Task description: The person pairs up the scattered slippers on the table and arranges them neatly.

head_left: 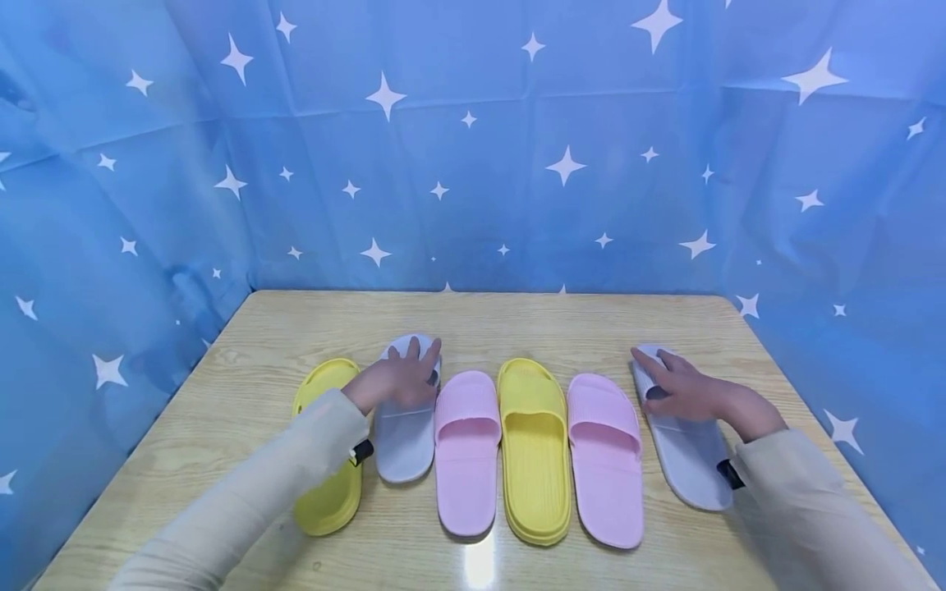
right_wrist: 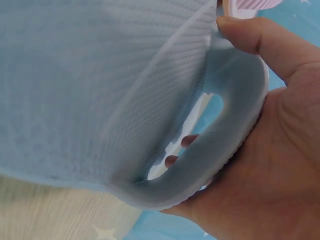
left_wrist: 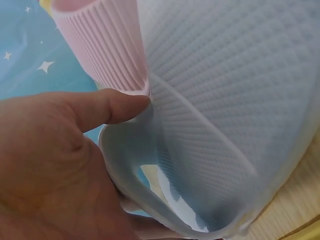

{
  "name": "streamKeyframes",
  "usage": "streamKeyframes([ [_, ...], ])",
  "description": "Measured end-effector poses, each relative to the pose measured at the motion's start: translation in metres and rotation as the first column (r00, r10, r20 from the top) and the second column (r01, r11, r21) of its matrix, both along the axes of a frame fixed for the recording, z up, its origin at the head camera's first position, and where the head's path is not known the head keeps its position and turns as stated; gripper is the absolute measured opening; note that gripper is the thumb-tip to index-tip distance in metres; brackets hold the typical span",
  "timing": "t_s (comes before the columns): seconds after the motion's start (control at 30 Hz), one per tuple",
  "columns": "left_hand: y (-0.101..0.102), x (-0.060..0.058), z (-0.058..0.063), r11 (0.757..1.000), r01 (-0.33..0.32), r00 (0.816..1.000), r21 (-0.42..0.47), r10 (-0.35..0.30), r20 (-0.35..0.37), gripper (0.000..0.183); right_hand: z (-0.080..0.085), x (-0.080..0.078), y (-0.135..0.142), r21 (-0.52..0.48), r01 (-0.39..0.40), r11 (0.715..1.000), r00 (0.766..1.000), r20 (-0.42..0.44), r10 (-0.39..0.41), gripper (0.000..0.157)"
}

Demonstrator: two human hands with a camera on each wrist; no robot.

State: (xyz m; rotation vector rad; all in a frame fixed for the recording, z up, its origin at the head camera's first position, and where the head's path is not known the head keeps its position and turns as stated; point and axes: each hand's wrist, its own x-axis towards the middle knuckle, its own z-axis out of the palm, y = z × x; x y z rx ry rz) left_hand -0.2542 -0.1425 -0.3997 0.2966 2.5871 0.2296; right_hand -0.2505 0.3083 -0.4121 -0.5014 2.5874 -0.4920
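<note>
My left hand (head_left: 399,381) grips a light grey slipper (head_left: 405,450) across its strap, second from the left in a row. The left wrist view shows the thumb at the side of the strap, right by a ribbed pink strap (left_wrist: 102,47). On the far right, my right hand (head_left: 691,394) holds the matching grey slipper (head_left: 687,464) the same way, its toe angled leftward. In the right wrist view the thumb lies at one side of the grey strap (right_wrist: 235,95), and two fingertips show through the strap opening.
Between the grey slippers stand a pink slipper (head_left: 467,484), a yellow slipper (head_left: 535,468) and another pink slipper (head_left: 609,497), side by side. Another yellow slipper (head_left: 325,505) lies leftmost, partly under my left sleeve. A blue star-printed curtain (head_left: 488,205) hangs behind the wooden table (head_left: 502,320).
</note>
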Motion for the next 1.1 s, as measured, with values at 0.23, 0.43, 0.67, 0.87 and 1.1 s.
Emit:
streamKeyframes([
  [0.23, 0.003, -0.009, 0.000, 1.000, 0.002, 1.000, 0.022, -0.002, -0.005, 0.080, 0.004, -0.012, 0.000, 0.056, 0.005, 0.998, 1.000, 0.016, -0.006, 0.096],
  [0.43, 0.003, -0.016, -0.004, 0.999, -0.008, 1.000, 0.034, 0.008, -0.019, 0.080, 0.000, -0.022, 0.002, 0.070, -0.023, 0.997, 1.000, -0.020, 0.025, 0.093],
  [0.67, 0.003, -0.025, -0.004, 0.999, -0.020, 0.999, 0.041, 0.022, -0.040, 0.078, -0.003, -0.033, -0.001, 0.052, -0.053, 0.997, 0.994, -0.091, 0.058, 0.089],
  [0.87, 0.001, -0.033, -0.004, 0.999, 0.003, 0.999, 0.043, -0.001, -0.049, 0.079, 0.000, -0.040, -0.004, 0.046, -0.043, 0.998, 0.997, -0.067, 0.046, 0.088],
  [1.1, -0.002, -0.045, -0.013, 0.996, 0.021, 0.998, 0.088, -0.016, -0.054, 0.082, 0.000, -0.049, -0.006, 0.052, -0.029, 0.998, 0.996, -0.082, 0.033, 0.085],
])
